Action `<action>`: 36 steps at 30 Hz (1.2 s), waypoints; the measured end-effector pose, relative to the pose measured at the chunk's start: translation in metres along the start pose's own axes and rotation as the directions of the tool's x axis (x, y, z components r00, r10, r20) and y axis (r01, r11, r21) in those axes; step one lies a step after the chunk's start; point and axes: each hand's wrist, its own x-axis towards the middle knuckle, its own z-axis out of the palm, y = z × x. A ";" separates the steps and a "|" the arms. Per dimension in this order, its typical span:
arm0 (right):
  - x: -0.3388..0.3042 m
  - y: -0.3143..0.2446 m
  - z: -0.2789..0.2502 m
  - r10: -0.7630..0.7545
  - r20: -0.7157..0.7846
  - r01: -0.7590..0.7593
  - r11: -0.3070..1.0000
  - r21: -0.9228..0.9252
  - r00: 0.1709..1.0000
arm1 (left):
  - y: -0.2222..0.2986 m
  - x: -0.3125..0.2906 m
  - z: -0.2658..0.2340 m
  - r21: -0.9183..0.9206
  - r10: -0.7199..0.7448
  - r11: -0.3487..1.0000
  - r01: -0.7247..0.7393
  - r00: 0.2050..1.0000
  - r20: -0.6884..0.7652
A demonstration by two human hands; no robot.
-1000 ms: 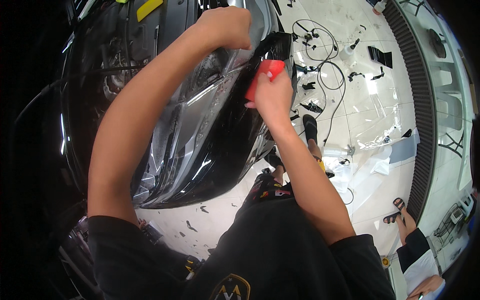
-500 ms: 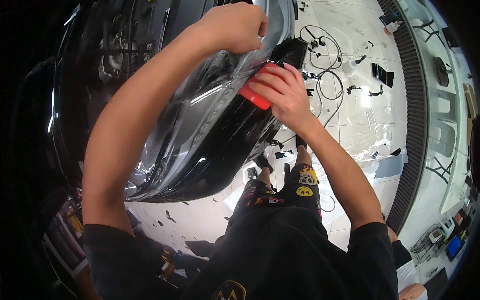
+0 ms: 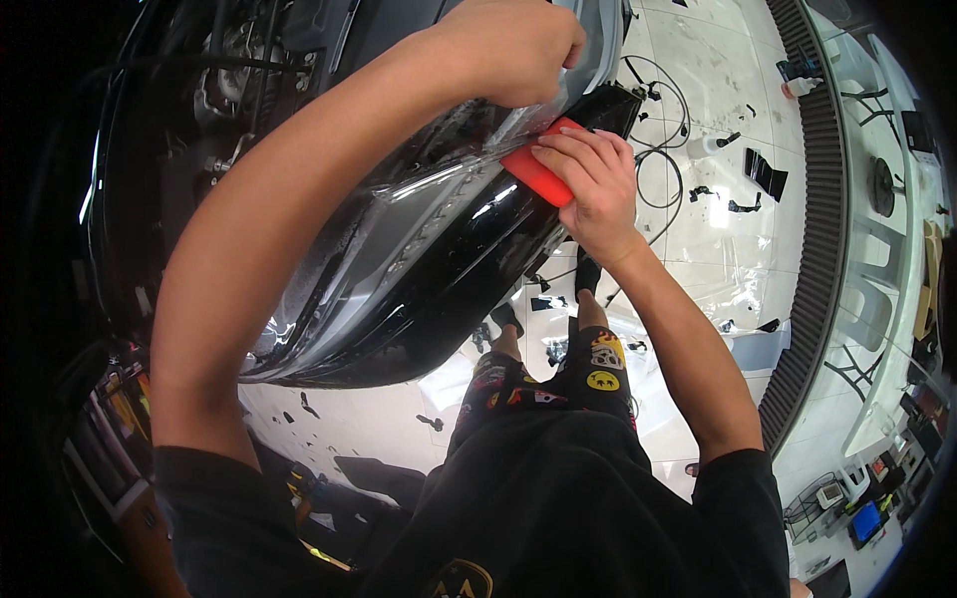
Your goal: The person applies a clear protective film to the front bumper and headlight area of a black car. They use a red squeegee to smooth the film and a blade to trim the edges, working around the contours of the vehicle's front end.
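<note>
My right hand (image 3: 598, 189) grips a flat red squeegee (image 3: 535, 171), fingers spread over its top, and presses it against the glossy black body panel (image 3: 464, 249) of a car. Along the panel's upper edge lies a wrinkled, shiny sheet of clear film (image 3: 424, 184), which runs up toward my left hand (image 3: 513, 50). That hand is closed above the squeegee, its fingers curled down around the film; the fingertips are mostly hidden. Beside the film runs a grey inner strip (image 3: 374, 244) of the car body.
The open engine bay (image 3: 234, 90) lies beyond my left forearm. On the tiled floor are a looped black cable (image 3: 681, 164), a white spray bottle (image 3: 708, 147) and scattered black scraps (image 3: 765, 174). A dark slatted grate (image 3: 827, 229) and a white table (image 3: 922, 299) stand to the right.
The view has shifted, so the car and both hands appear farther right. My right hand still presses the squeegee on the panel, now tilted slightly differently. My left hand remains closed.
</note>
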 end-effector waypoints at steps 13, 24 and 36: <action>-0.004 0.029 -0.038 0.081 -0.032 -0.085 0.983 -0.164 0.996 | -0.001 0.007 0.014 0.017 -0.057 0.998 0.056 0.996 0.062; 0.012 0.087 -0.043 -0.026 0.085 0.048 0.962 -0.269 0.996 | 0.003 0.005 0.011 0.010 -0.050 0.999 0.050 0.997 -0.054; 0.026 -0.097 -0.003 0.033 0.005 -0.033 0.999 -0.023 0.999 | -0.010 -0.079 0.004 -0.215 -0.228 0.958 0.188 0.956 -0.183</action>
